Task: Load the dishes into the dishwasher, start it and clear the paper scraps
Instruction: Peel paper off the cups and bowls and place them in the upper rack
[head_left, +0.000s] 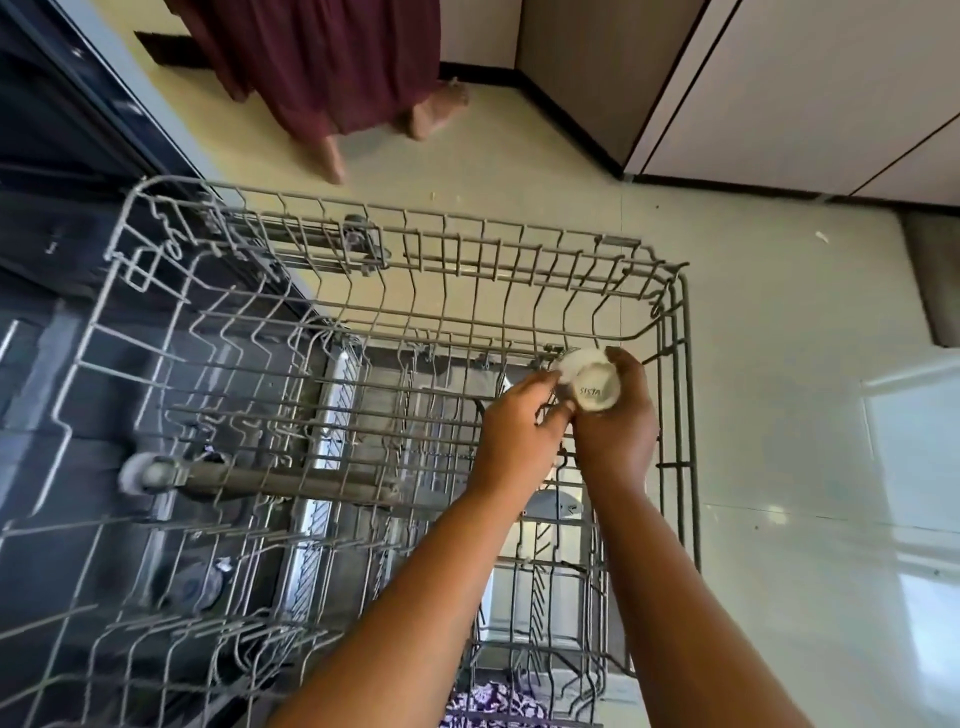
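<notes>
The grey wire upper rack (363, 322) of the dishwasher is pulled out in front of me with no dishes in it. A small white cup (592, 384), printed with dark letters, is held sideways over the rack's far right corner. My right hand (618, 426) is wrapped around the cup from the right. My left hand (519, 431) touches the cup's rim with its fingertips from the left. Below the rack I see the open dishwasher door (540, 597) and the dark tub (47, 364) at the left.
Another person in a long maroon skirt (322, 62) stands barefoot on the pale tiled floor beyond the rack. White cabinets (810, 88) line the top right. Small scraps (823, 236) lie on the floor near the cabinet base. A spray arm (260, 478) runs under the rack.
</notes>
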